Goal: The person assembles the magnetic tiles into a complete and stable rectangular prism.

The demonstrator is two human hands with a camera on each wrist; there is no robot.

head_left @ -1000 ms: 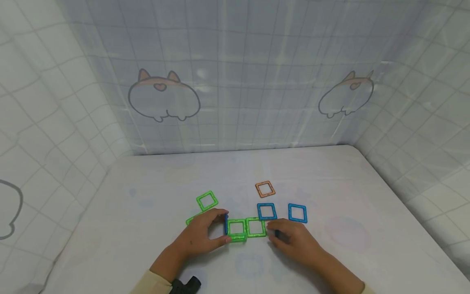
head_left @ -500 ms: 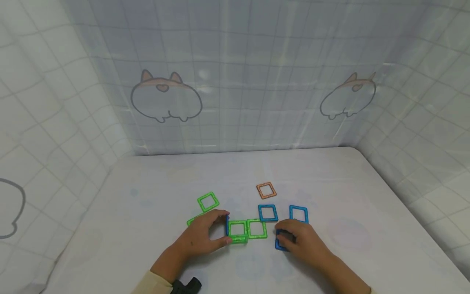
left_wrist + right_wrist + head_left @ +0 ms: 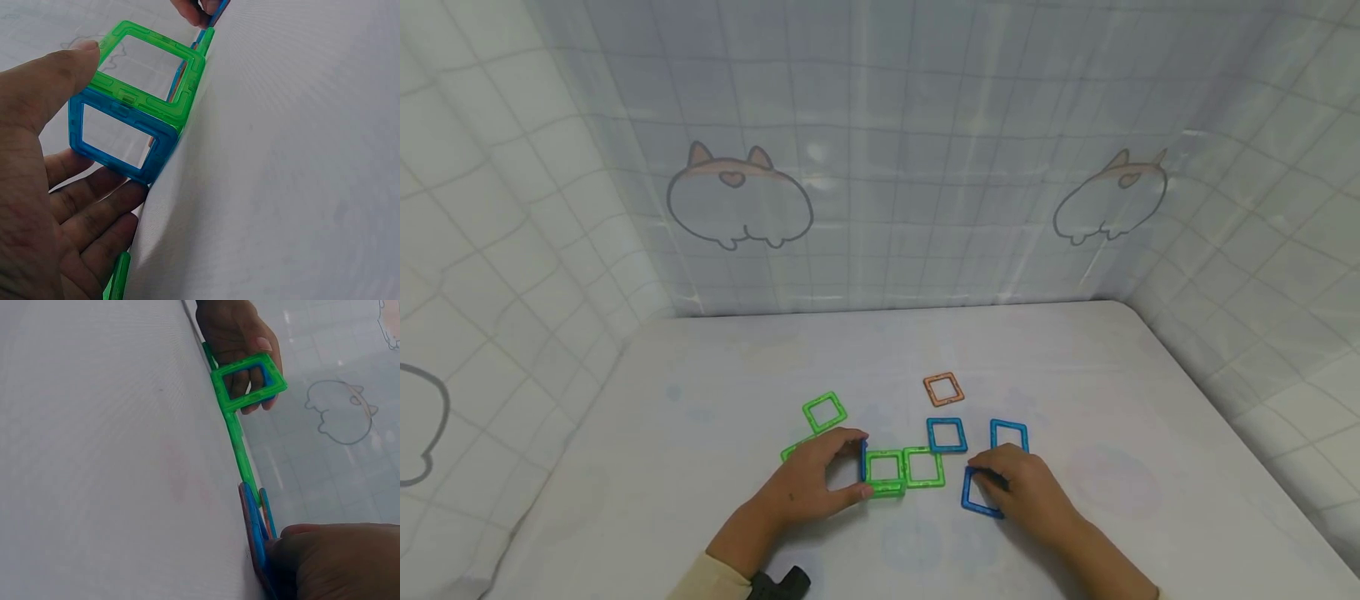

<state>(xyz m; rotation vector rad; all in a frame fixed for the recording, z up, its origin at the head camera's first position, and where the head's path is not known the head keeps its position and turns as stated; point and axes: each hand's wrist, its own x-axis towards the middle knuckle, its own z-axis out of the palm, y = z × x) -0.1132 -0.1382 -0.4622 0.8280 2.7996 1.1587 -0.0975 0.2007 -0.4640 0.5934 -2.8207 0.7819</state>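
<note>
The head camera looks forward and down from above the near side of the table (image 3: 760, 358), far enough back to take in the left hand (image 3: 805, 483), the right hand (image 3: 1026, 492) and the patterned wall (image 3: 880, 167) behind. The left wrist camera sits close and low, tilted, facing toward the right hand; the right wrist camera, also low and tilted, faces back toward the left hand. Both wrist views share the upright green square (image 3: 128, 99), nearer in the left.

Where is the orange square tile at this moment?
In the head view, the orange tile lies flat on the white table, slightly right of centre, just beyond a flat blue tile.
</note>
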